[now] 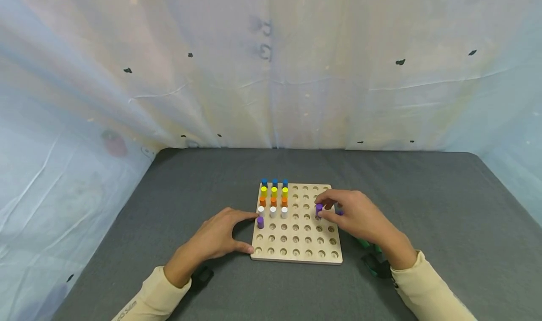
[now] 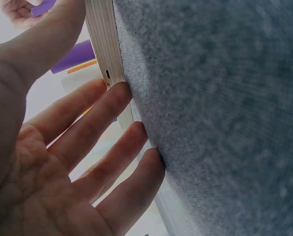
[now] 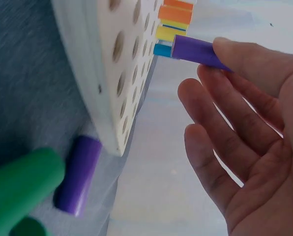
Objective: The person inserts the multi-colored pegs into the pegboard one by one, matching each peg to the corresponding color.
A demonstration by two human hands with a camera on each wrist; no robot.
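Note:
A pale wooden pegboard [image 1: 296, 258] with rows of round holes lies on the grey cloth. My right hand [image 1: 357, 215] pinches a purple peg [image 3: 195, 50] between thumb and fingers, over the board's right side. At the left edge of the board, my left hand [image 1: 218, 234] rests with spread fingers, thumb near the front corner and fingertips against the wooden side. Blue pegs [image 1: 274, 183], yellow pegs [image 1: 274, 192], orange pegs [image 1: 273, 202] and white pegs [image 1: 273, 212] stand in rows of three at the back left. One purple peg [image 1: 260, 222] stands alone in front of them.
Beside the board's right edge lie a loose purple peg [image 3: 78, 176] and green pegs [image 3: 26, 189], partly hidden under my right arm in the head view. A pale hanging sheet [image 1: 271, 100] stands behind the grey table [image 1: 203, 180].

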